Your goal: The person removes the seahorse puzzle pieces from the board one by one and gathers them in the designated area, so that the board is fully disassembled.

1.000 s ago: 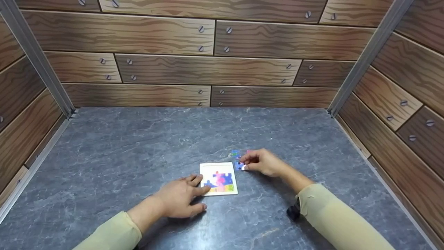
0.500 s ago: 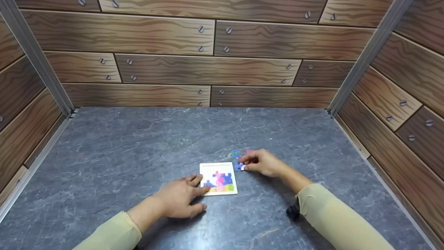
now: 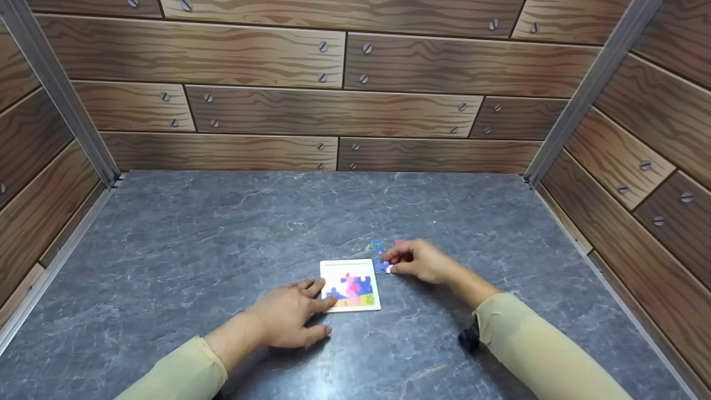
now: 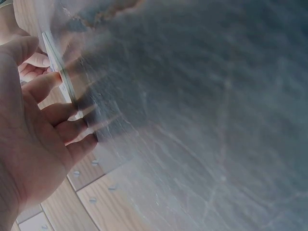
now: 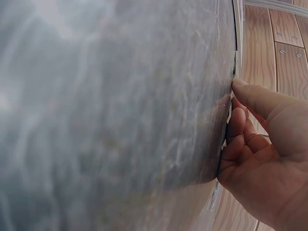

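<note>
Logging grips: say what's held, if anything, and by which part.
The right hand has fingertips on the right side of the blue puzzle piece; pinching cannot be confirmed. The left hand only rests on the puzzle tray.

Long pale yellow-green cloth sleeves on both arms: left sleeve [image 3: 178, 369], right sleeve [image 3: 547, 344]. Plain colour, smooth, light creases by the cuffs; right cuff edge puckered, slightly uneven. Both cuffs stop short of the wrists. Small black rounded object [image 3: 469, 338] at the right cuff's underside, too dark for detail. Dark sliver [image 3: 218, 396] under left cuff. Left hand [image 3: 289, 316], right hand [image 3: 425, 261] bare.
</note>
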Demonstrator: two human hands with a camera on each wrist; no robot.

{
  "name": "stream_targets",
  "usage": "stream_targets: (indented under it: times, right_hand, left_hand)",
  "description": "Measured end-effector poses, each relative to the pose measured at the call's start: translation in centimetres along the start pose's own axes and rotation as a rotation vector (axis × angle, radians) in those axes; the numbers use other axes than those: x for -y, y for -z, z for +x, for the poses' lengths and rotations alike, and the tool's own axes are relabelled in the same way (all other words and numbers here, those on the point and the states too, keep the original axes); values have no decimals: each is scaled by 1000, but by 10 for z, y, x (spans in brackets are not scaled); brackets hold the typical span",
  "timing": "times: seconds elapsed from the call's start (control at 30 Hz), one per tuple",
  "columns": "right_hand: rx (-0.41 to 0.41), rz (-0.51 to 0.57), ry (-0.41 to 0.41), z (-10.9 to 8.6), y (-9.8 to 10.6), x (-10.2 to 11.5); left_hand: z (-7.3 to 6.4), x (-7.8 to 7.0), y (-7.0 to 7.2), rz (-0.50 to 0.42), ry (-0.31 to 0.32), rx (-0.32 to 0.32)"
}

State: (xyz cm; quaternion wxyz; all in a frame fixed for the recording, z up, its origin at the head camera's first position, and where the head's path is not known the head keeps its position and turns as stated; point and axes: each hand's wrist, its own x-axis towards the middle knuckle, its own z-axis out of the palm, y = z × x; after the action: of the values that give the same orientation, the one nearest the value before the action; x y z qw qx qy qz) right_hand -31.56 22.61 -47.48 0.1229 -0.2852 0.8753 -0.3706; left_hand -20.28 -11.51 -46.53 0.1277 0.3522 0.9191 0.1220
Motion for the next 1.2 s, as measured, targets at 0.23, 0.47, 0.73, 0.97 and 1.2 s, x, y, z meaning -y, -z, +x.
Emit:
stream_targets:
  times: [0.23,0.47,0.73,0.97,1.2]
  right_hand:
    - [2,-10,-2,0,0,0]
    - [2,-5,-11,0,0,0]
    - [2,-3,-16,-1,-1,0]
    - [-1,8,-21,-1,0,-1]
    - [-3,32,-16,-1,0,-2]
  left_hand:
    - [-1,-1,1,5,-6,-1]
    - [-1,-1,1,-2,-2,-3]
    - [0,0,0,-3,8,4]
    - [0,0,1,0,3,12]
    - [0,1,0,0,-10,-2]
